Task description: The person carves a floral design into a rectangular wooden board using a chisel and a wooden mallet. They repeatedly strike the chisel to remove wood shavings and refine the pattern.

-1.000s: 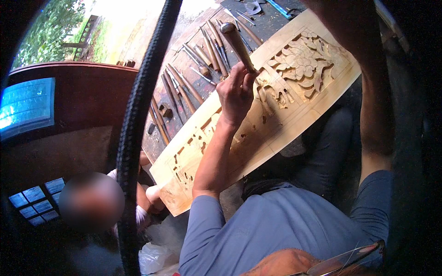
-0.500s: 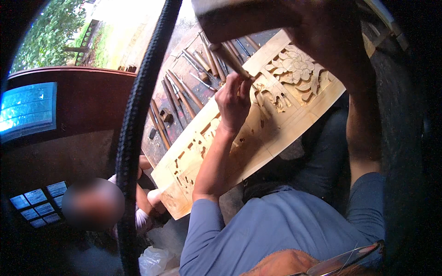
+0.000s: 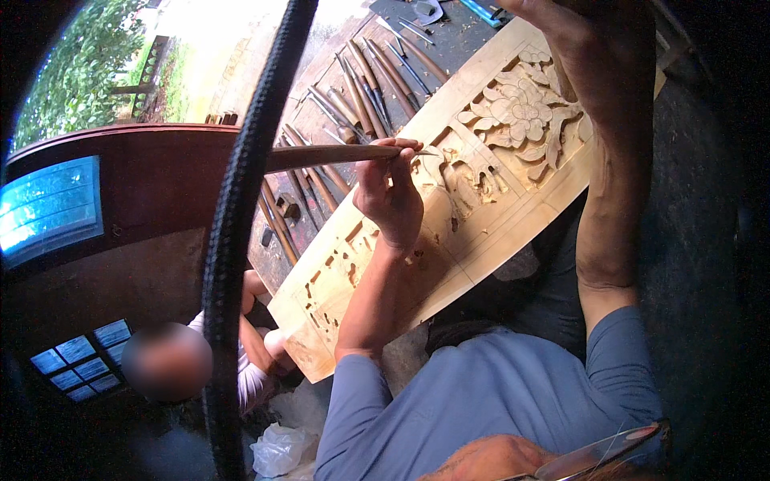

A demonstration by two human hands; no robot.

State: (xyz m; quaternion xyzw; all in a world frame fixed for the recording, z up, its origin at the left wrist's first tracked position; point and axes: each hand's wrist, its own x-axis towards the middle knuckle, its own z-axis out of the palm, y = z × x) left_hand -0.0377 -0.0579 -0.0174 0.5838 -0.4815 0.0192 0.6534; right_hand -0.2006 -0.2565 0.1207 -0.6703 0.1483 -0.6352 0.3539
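My left hand is closed around a wood carving chisel. Its wooden handle points left, and its narrow metal tip lies just right of my fingers, over the panel. A pale wooden panel slants beneath my hands, carved with a flower relief toward its far right end. Small cut holes and loose shavings mark its middle and near left part. High at the right, my right hand is raised above the panel's far end. Its fingers run into the upper edge and shadow, so what they hold is hidden.
Several wooden-handled chisels lie on the dark tabletop beyond the panel. A blue tool rests at the far edge. At lower left another person's arm is beside the panel's end, near a white plastic bag. A black cable crosses the view.
The chisel has swung from steep to nearly level, its handle now pointing left. My right hand has risen, and the dark wooden block it held is out of view.
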